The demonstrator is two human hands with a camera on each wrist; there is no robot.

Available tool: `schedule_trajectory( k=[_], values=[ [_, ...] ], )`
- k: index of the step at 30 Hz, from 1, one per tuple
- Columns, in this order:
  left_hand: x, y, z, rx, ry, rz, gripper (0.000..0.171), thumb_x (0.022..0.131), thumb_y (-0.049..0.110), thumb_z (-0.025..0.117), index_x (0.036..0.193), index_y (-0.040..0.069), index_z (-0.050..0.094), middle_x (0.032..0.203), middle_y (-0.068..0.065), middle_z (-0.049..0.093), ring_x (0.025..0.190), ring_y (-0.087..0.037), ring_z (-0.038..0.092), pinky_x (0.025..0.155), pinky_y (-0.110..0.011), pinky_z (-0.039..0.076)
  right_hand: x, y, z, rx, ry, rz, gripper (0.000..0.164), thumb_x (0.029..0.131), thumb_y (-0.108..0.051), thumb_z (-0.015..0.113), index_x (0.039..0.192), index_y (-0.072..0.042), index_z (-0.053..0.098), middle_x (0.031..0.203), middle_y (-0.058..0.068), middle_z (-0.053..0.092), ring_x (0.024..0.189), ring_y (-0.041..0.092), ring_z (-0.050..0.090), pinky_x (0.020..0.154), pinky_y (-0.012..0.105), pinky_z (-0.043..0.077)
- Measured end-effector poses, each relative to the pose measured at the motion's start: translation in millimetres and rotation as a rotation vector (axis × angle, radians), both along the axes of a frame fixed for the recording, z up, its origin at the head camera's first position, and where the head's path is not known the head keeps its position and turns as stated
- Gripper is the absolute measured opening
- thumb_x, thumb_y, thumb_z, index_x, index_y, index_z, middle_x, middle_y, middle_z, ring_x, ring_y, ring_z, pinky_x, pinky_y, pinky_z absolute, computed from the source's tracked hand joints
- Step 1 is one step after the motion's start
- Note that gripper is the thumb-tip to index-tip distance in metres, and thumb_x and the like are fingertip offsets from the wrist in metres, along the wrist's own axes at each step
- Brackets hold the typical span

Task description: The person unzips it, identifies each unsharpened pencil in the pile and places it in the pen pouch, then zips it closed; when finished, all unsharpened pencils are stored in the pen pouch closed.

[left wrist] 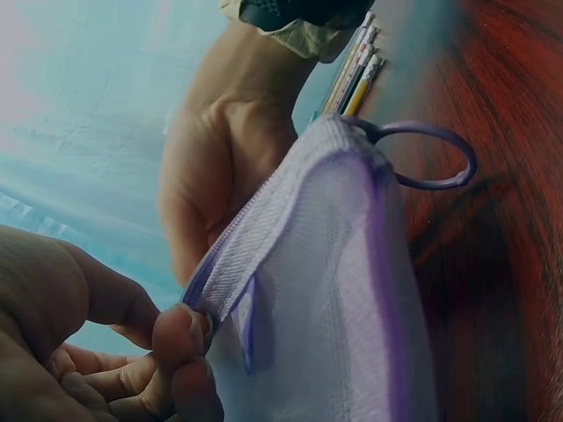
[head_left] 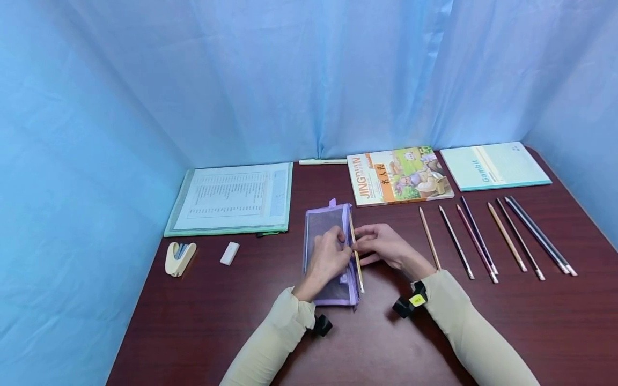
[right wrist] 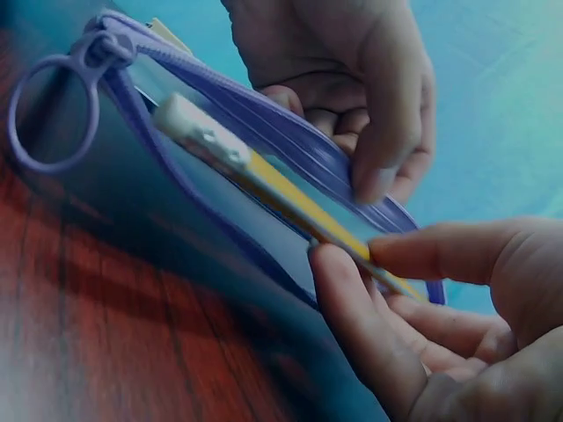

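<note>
A purple mesh zip pouch (head_left: 326,219) lies on the table in front of the person. The left hand (head_left: 330,254) pinches one zipper edge of it between thumb and fingers, closely seen in the left wrist view. The right hand (head_left: 384,245) pinches a yellow pencil (right wrist: 274,192) with a white eraser end. In the right wrist view this pencil lies between the two parted zipper edges, along the pouch's opening, eraser toward the zipper's ring pull (right wrist: 53,114). How deep the pencil sits is hard to tell.
Several pencils (head_left: 475,236) lie spread at the right. Behind are a picture-covered book (head_left: 401,176), a pale notebook (head_left: 494,166) and a white pen-like stick (head_left: 322,161). At left are a document folder (head_left: 229,198), an eraser (head_left: 229,253) and a cream stapler-like item (head_left: 179,259).
</note>
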State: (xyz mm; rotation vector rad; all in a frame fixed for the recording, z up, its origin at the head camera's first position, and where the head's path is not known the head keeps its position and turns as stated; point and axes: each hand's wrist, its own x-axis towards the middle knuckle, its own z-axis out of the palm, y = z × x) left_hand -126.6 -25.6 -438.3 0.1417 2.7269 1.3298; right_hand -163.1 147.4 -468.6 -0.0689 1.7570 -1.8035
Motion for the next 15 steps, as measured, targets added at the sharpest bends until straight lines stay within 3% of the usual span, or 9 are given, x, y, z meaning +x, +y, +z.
schedule_trajectory(
  k=[8, 15],
  values=[
    [-0.3, 1, 0.5, -0.034, 0.021, 0.017, 0.006, 0.087, 0.009, 0.064, 0.090, 0.007, 0.059, 0.052, -0.004, 0.064, 0.034, -0.001, 0.050, 0.037, -0.019, 0.037, 2.3, -18, 6.5, 0.149, 0.077, -0.099, 0.054, 0.087, 0.005, 0.059, 0.136, 0.019, 0.042, 0.078, -0.001, 0.070, 0.070, 0.009, 0.068, 0.064, 0.031, 0.062],
    [-0.3, 1, 0.2, -0.048, 0.028, 0.017, 0.007, 0.084, 0.006, 0.061, 0.091, 0.006, 0.060, 0.050, -0.002, 0.061, 0.036, -0.001, 0.048, 0.039, -0.019, 0.037, 7.2, -21, 11.7, 0.266, 0.168, -0.097, 0.045, 0.090, 0.002, 0.059, 0.132, 0.016, 0.052, 0.095, 0.023, 0.075, 0.072, 0.013, 0.072, 0.067, 0.034, 0.062]
  ],
)
